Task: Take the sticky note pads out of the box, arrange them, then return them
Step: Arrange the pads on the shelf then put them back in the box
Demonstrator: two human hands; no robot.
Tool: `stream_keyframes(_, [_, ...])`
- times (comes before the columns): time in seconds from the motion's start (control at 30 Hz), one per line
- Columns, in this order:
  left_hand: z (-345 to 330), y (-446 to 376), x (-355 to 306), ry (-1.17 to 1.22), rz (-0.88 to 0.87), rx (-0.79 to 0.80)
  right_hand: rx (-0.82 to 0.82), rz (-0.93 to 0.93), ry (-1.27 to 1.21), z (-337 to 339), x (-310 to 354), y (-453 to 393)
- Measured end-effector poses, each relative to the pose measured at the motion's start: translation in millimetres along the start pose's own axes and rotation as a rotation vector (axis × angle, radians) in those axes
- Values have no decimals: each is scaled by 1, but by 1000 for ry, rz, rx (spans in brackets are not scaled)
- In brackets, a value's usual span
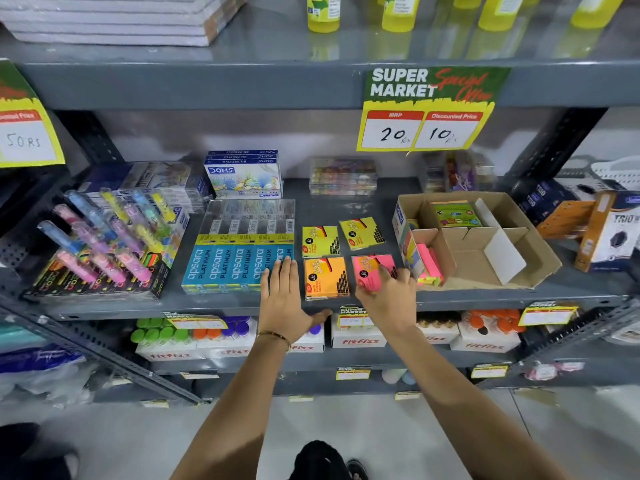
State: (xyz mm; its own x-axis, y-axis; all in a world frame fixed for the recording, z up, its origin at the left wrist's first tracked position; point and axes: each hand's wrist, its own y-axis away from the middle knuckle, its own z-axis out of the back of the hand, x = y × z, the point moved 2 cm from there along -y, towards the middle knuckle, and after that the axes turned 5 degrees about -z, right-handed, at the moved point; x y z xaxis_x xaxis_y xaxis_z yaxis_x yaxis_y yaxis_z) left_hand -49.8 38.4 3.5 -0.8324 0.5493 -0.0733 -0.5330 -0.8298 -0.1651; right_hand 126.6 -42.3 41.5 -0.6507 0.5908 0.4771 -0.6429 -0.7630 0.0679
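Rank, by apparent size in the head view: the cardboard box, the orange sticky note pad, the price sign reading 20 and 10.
1. Cardboard box
2. Price sign
3. Orange sticky note pad

The sign's depth differs, so true sizes are unsure.

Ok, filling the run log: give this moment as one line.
phase: arranging | right hand: on pink pad | left hand: open, flat | on shelf: two yellow pads, orange pad | box: open

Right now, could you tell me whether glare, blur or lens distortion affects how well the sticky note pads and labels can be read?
Head view: wide-angle bending curves the shelf edge and uprights; the upper shelf's glossy surface mirrors the yellow bottles; the orange pad and price sign read sharply; the right hand on the pink pad is slightly soft; frame edges smear.
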Motion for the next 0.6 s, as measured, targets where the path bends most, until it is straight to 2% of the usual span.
stream_keyframes(0.4, [2, 2, 1, -6, -8, 2, -24, -19, 40, -4, 0, 4])
stream_keyframes(0.53, [0, 1, 1, 5, -19, -11, -186, 65, 2, 4, 13, -7])
stream_keyframes(0.6, [-1, 1, 2, 22, -16, 2, -214, 90, -63, 10, 27, -23])
